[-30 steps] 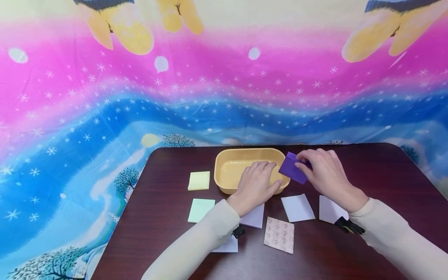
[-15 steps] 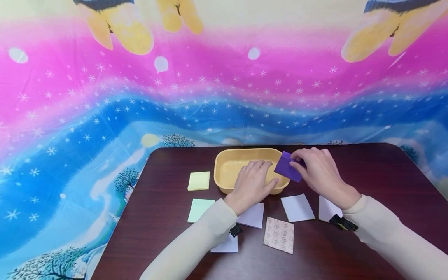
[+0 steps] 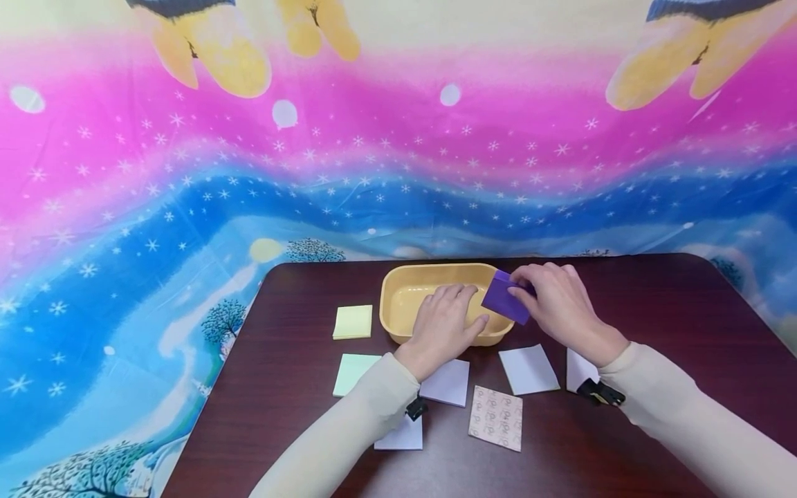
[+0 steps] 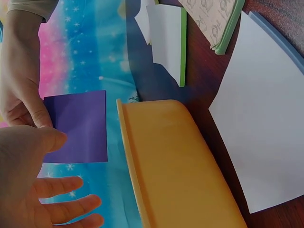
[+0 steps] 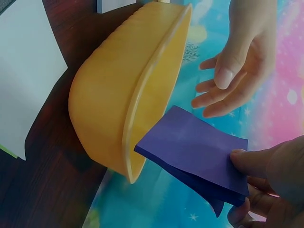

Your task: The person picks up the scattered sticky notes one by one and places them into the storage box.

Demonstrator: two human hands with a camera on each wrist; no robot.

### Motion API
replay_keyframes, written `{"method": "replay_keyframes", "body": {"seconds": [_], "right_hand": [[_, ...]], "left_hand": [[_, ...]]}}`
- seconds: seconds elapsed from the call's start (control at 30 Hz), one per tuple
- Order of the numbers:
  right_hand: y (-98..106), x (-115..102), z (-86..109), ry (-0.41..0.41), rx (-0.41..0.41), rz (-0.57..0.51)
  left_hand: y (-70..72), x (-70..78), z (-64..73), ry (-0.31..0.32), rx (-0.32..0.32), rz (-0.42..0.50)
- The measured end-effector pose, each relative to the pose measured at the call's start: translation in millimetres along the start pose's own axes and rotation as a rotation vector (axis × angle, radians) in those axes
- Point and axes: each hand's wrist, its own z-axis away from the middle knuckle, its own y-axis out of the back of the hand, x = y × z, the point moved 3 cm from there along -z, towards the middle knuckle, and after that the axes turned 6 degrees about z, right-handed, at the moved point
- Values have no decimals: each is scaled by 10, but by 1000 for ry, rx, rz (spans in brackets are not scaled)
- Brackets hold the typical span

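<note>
My right hand (image 3: 557, 297) pinches a purple sticky note pad (image 3: 503, 297) by its right side, between thumb and fingers. In the right wrist view the pad (image 5: 194, 152) has its lower sheets splayed apart at one edge. It hangs over the right end of a yellow plastic basin (image 3: 398, 304), overlapping the rim. My left hand (image 3: 441, 321) is over the basin with fingers spread and loosely bent, holding nothing. In the left wrist view the basin (image 4: 175, 166) shows its outer wall, and the purple pad (image 4: 80, 128) appears beyond the left thumb.
Several note pads lie on the dark wooden table (image 3: 299, 429): yellow (image 3: 353, 321), mint green (image 3: 355, 373), lilac (image 3: 447, 384), white (image 3: 529, 370), and a patterned pink one (image 3: 496, 418). Another pad (image 3: 578, 370) is partly under the right wrist, another (image 3: 401, 437) by the left forearm. A printed cloth (image 3: 398, 138) hangs behind.
My right hand has moved left with the purple pad, from beside the basin to over its right end. My left hand has drifted slightly left.
</note>
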Motion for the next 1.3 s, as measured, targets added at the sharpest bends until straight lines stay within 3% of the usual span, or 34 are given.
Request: {"method": "replay_keyframes", "body": {"seconds": [0.83,1.3], "right_hand": [[-184,-108,-102,59,-7,5],[-311,-163,-177,66,-82,8]], "left_hand": [[-12,-153,28,39,-6,1],[11,-218,45,44,4,2]]}}
